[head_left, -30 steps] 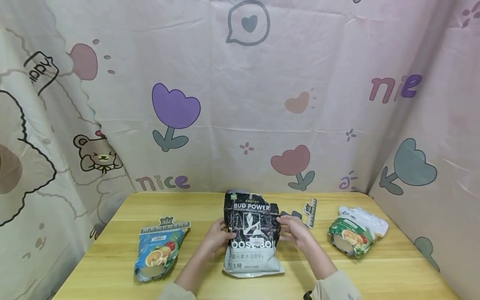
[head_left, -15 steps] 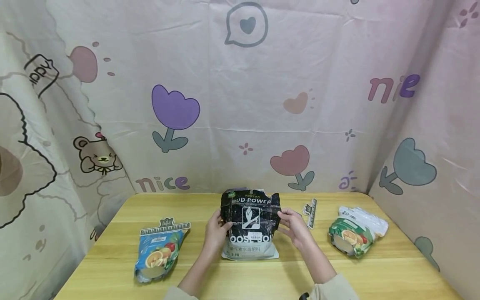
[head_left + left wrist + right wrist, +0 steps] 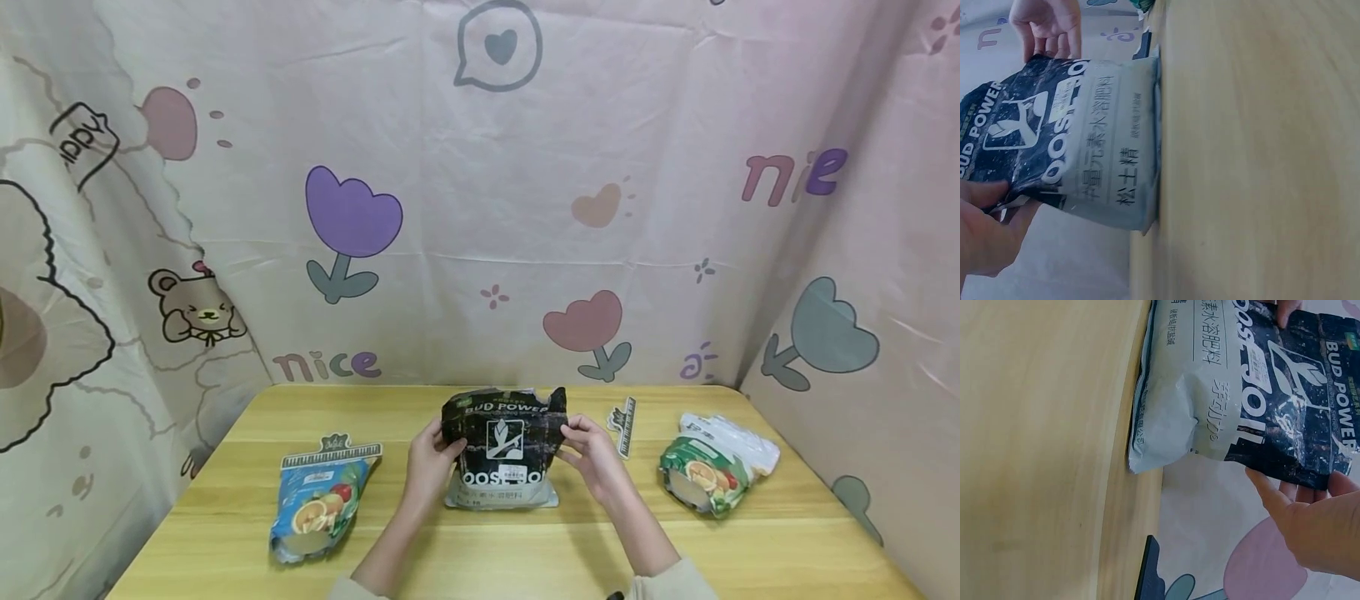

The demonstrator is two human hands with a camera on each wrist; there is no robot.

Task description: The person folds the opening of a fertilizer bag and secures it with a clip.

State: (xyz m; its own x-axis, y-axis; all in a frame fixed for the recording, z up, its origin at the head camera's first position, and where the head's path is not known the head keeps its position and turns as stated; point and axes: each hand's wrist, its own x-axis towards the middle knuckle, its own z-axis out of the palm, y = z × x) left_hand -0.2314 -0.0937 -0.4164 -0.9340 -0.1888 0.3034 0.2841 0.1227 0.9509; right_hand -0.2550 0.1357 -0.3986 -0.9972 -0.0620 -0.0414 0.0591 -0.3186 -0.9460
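A black and white fertilizer bag [image 3: 504, 483] printed "BUD POWER" stands on its base at the middle of the table, its top bent away from me. My left hand [image 3: 429, 462] pinches its left edge with the thumb on the printed front. At the opposite edge, my right hand [image 3: 596, 462] pinches the black upper part between thumb and fingers. The left wrist view shows the bag's white lower half [image 3: 1110, 137] resting on the wood. In the right wrist view, the right thumb and fingers [image 3: 1266, 484] meet the bag's side. The back of the bag is hidden.
A blue bag [image 3: 311, 508] lies at the left, with a bag clip [image 3: 332, 450] across its top. Toward the right lies a green and white bag [image 3: 712, 467]. A loose clip [image 3: 622, 427] lies behind my right hand. A printed curtain surrounds the wooden table [image 3: 495, 567].
The fertilizer bag's bottom edge has moved away from me and the bag has come more upright, its top now bending back. Both hands have shifted slightly up along its sides.
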